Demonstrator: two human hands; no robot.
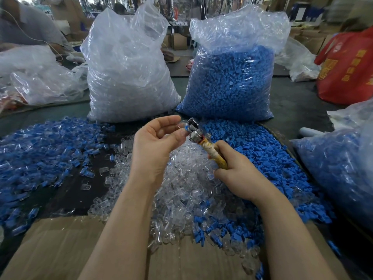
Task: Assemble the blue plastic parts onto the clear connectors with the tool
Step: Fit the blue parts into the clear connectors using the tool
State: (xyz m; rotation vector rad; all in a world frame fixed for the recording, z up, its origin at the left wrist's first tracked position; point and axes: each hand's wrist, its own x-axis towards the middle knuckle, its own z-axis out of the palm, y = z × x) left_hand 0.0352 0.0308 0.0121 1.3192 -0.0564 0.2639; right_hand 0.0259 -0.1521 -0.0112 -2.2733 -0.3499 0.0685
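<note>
We pinched a clear connector point(182, 126) with a blue part point(185, 128) in our left hand point(156, 142), against the metal head of the tool point(198, 136) gripped in our right hand point(235, 172). Assembled pieces point(40, 146) lay heaped left; loose clear pile point(181, 188), blue pile point(262, 158) and two full bags point(232, 83) remained, so most work seemed left.
</note>
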